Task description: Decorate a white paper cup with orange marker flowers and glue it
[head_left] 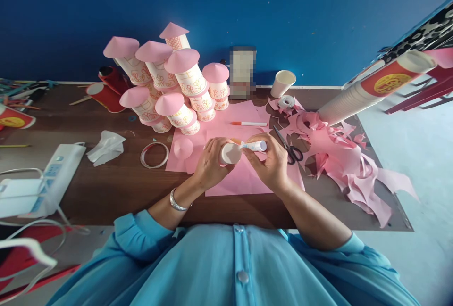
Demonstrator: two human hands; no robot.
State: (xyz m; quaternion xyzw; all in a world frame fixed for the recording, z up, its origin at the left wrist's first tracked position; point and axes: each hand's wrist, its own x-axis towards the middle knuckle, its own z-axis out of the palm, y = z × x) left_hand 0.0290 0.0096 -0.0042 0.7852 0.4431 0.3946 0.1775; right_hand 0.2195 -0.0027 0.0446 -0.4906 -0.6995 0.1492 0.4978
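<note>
My left hand [211,162] is wrapped round a white paper cup [232,153], its round end turned up toward me. Between the fingers of my right hand [272,162] is a white glue stick [255,145], with its narrower end at the cup's rim. Both hands are above overlapping pink paper sheets [226,186]. A pink paper cone [183,148] sits on the sheets left of my left hand. Black scissors [292,150] lie beside my right hand, and an orange-and-white marker [249,123] rests beyond the hands.
Decorated cup towers with pink cone roofs [182,61] stand at the back. Pink paper scraps [339,160] and a long cup stack [371,91] occupy the right. A tape roll [155,155], crumpled tissue [106,148] and power strip [56,174] lie left. One cup [283,83] stands behind.
</note>
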